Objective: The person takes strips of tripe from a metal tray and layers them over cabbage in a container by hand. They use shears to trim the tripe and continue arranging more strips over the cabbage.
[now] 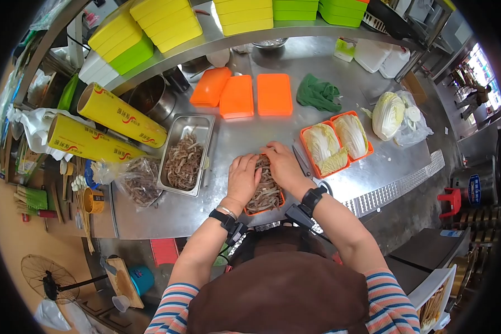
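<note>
An orange plastic box [266, 209] filled with brownish-grey strips of food [266, 192] stands at the front of the steel table, directly before me. My left hand [243, 179] lies over the box's left side, its fingers bent closed onto the strips. From the right, my right hand [286, 170] reaches over the far end, fingers curled against the same strips; its fingertips are partly hidden. More of these strips [184, 161] lie in a steel pan [205, 161] left of my hands. A clear plastic bag [139, 182] beside the pan holds similar strips.
Right of my hands are scissors [323, 186], a dark-bladed tool [301, 161] and two orange boxes of cut cabbage [334, 142]. A whole cabbage [388, 116] and a green cloth [318, 93] lie farther back. Orange lids [274, 94] and yellow film rolls [122, 115] are also near.
</note>
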Demonstrator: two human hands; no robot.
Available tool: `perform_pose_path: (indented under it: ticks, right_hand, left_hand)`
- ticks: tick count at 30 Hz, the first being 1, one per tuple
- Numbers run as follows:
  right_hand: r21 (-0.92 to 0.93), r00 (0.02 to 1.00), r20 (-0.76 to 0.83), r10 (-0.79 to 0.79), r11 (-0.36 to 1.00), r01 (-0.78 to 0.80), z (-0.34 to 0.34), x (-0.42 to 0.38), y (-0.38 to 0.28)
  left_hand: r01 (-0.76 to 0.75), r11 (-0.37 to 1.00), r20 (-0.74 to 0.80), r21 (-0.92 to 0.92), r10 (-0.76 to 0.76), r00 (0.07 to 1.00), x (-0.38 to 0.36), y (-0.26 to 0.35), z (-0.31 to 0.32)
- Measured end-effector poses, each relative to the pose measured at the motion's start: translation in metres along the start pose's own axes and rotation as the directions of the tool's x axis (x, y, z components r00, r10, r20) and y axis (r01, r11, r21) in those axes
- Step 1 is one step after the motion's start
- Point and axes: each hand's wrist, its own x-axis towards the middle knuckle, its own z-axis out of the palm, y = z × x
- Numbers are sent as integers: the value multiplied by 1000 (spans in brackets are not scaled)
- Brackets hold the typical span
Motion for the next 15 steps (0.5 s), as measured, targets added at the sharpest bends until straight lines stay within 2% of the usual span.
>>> perform_pose_path:
  ticks: [1, 3, 6, 12, 15]
  right_hand:
    - [-4, 1000, -1, 3, 1000, -3, 2, 3, 0]
    - [26, 986, 163, -20, 1000, 16, 5, 7, 3]
    - [-36, 976, 216, 21, 999, -14, 9, 8, 6]
    - [-185, 955, 288, 70, 983, -16, 14, 13, -2]
    - [-165, 970, 240, 35, 986, 6, 15, 12, -2]
  left_hand:
    - [-3, 1000, 1, -4, 3, 1000, -1, -2, 0]
    - [10, 1000, -3, -6, -10, 1000, -2, -3, 3]
    - [4, 1000, 17, 13, -4, 1000, -1, -4, 5]
    - [17, 999, 37, 45, -18, 999, -3, -2, 5]
    - [29, 999, 51, 33, -31, 998, -3, -1, 1]
